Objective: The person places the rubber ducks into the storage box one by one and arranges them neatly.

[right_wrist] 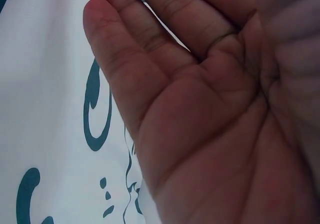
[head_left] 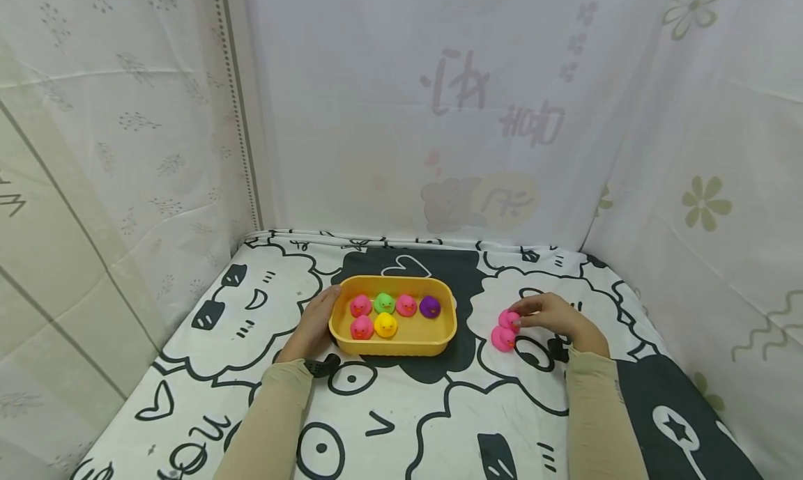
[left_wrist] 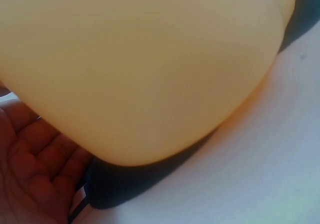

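A yellow plastic tub [head_left: 401, 349] holds several small rubber ducks: pink ones, a green duck [head_left: 385, 303], a purple duck [head_left: 429, 306] and a yellow duck [head_left: 385, 324]. My left hand [head_left: 314, 323] grips the tub's left end; in the left wrist view its fingers lie partly hidden behind the tub wall [left_wrist: 150, 74]. To the tub's right, my right hand [head_left: 555, 316] pinches a pink duck [head_left: 509, 318] with its fingertips. Another pink duck [head_left: 503, 338] sits against it, nearer to me. The right wrist view shows mostly palm, with only a pink sliver at the top.
A black-and-white cartoon-print cloth [head_left: 389, 410] covers the table. Pale printed curtains hang behind the table [head_left: 351, 118] and along both sides. A dark strap [head_left: 323, 366] is around my left wrist.
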`<state>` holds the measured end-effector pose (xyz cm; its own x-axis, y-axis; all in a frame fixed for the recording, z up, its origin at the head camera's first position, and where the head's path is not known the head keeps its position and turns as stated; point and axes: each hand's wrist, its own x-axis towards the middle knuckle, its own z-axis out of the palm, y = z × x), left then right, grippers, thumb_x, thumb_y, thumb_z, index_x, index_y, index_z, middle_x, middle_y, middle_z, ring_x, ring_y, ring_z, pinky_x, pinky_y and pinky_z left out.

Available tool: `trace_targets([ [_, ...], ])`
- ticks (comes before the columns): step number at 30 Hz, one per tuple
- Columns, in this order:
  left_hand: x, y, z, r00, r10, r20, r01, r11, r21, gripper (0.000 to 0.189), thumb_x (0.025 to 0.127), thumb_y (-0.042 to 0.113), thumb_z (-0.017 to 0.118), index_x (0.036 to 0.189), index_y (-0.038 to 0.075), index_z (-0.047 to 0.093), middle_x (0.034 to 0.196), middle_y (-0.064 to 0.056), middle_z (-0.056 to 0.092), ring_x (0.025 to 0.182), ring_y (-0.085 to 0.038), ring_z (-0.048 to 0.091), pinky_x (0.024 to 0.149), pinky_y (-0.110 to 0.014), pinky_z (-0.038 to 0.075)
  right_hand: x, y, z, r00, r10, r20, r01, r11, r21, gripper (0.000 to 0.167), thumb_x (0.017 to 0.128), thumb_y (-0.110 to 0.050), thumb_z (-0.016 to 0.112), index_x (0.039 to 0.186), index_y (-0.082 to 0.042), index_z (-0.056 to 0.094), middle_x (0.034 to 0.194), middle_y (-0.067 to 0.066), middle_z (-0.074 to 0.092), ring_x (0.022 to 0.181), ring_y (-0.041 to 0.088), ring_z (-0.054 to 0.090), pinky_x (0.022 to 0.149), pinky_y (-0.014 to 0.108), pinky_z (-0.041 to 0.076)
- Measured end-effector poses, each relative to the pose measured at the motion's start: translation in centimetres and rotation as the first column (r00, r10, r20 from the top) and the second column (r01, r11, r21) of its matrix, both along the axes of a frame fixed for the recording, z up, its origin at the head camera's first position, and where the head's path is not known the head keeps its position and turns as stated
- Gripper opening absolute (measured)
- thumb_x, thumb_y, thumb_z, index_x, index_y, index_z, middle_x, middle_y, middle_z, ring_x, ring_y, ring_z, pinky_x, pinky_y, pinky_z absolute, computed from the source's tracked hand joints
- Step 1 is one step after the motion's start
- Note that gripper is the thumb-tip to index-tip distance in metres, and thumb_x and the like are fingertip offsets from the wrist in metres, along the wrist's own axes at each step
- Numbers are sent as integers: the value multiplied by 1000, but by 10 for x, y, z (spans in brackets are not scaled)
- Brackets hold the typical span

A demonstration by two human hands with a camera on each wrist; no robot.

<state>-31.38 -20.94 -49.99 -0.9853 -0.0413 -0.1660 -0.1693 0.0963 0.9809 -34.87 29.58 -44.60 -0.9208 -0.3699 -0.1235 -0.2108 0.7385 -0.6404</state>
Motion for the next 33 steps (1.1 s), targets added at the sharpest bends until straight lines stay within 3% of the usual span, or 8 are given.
trace_targets([
  [12, -1, -1, 2, 1000, 3, 12, -3, 1000, -8, 82, 99, 66, 41, 160, 13, 26, 165, -7, 24, 150, -28, 26, 120, -45, 27, -5, 1, -5, 1000, -7, -20, 8, 1000, 20, 33, 88, -36, 78, 116, -18, 76, 116, 3, 71, 117, 32, 59, 98, 55, 50],
  [20, -2, 0, 1, 1000, 7, 23, -7, 1000, -6, 80, 100, 65, 41, 160, 13, 26, 165, -8, 24, 150, -29, 26, 120, -45, 28, -4, 1, -4, 1000, 0, -5, 0, 1000, -12, 31, 89, -32, 77, 116, -17, 76, 118, 6, 70, 118, 35, 58, 99, 56, 50],
  [33, -2, 0, 1, 1000, 1, 15, -1, 1000, -27, 81, 100, 66, 40, 160, 14, 27, 165, -8, 25, 150, -29, 26, 120, -46, 27, -6, 0, -7, 998, -11, -69, 11, 1000, -14, 33, 90, -32, 76, 119, -16, 75, 114, 4, 73, 112, 30, 62, 94, 51, 53],
])
